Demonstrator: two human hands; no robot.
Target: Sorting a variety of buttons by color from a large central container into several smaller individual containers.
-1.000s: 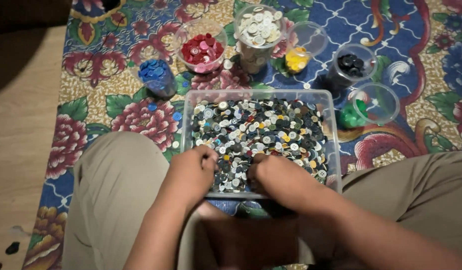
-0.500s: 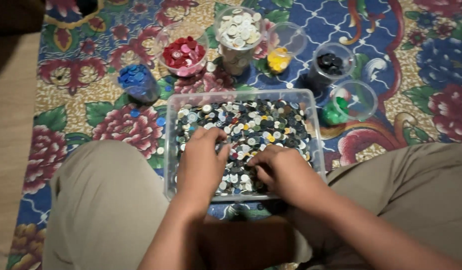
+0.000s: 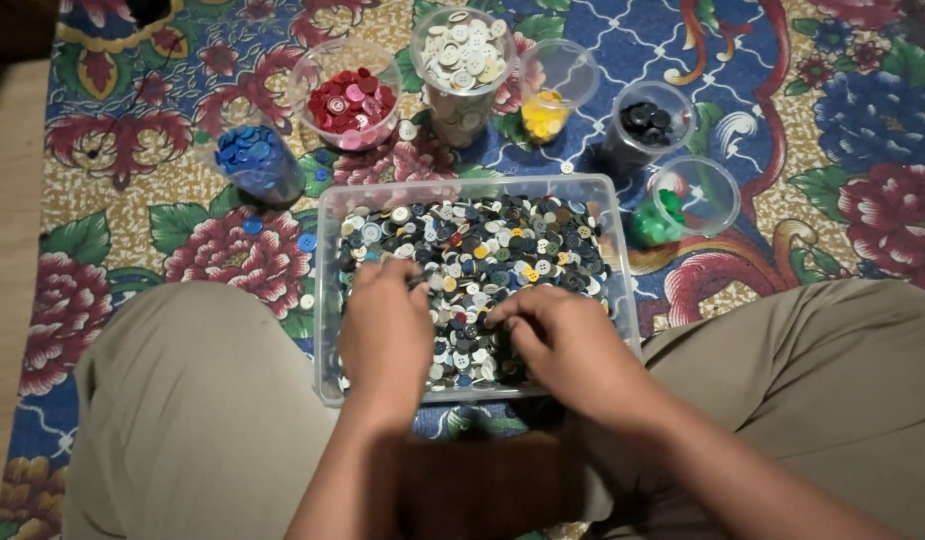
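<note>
Sorting is underway: left hand (image 3: pixel 386 330) and right hand (image 3: pixel 563 340) rest in the bin (image 3: pixel 328 300) on mixed buttons (image 3: pixel 483 245); whether either grip grasps one, I cannot tell. Picking one button calls for a fine pinch.

both hands low, palms down, fingers curled: left (image 3: pixel 386 335), right (image 3: pixel 563 345)

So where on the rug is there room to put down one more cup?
Bare rug lies at the far right, past the black-button cup and green-button cup, and at the left, beside the blue-button cup. It is crowded behind the clear bin, where the red, white and yellow cups stand close together.
</note>
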